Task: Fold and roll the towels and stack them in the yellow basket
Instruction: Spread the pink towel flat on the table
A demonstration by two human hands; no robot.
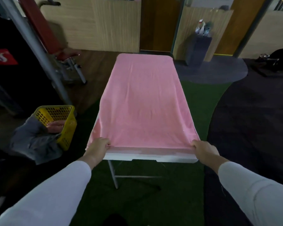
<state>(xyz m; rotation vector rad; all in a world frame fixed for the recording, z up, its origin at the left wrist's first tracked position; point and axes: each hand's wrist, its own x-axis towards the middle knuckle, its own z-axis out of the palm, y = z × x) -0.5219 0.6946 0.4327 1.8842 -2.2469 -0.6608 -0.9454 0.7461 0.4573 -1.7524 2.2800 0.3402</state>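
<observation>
At the middle left of the frame, a yellow basket (68,133) is seen tilted, and a second hand (55,126) from a grey sleeve (33,141) is laid on its rim. Just left of lower centre, the near left corner of the towel (144,103) is pinched by the left hand (97,148). The pink towel is spread flat over the table (150,156) through the centre, its sides draped over the edges. At lower right, the near right corner is gripped by the right hand (204,149).
</observation>
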